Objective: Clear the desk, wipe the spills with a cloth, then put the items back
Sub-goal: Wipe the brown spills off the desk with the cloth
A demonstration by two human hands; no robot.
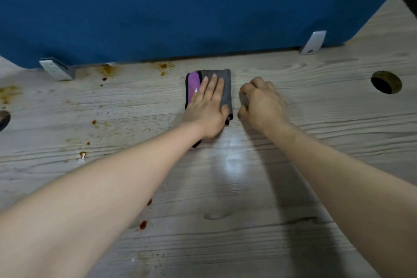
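Observation:
A folded grey and purple cloth (225,81) lies on the pale wooden desk (316,119) near the blue back panel. My left hand (206,106) presses flat on it with straight fingers. My right hand (261,102) hovers just right of the cloth, fingers curled, with nothing visible in it. Brown spills (108,69) stain the desk along the back edge and at the left, with drops (143,224) nearer the front.
The blue partition (180,7) stands along the desk's back, held by two metal brackets (56,69) (313,43). Round cable holes (386,82) (3,119) sit at the right and far left. A wet sheen shows in the desk's middle.

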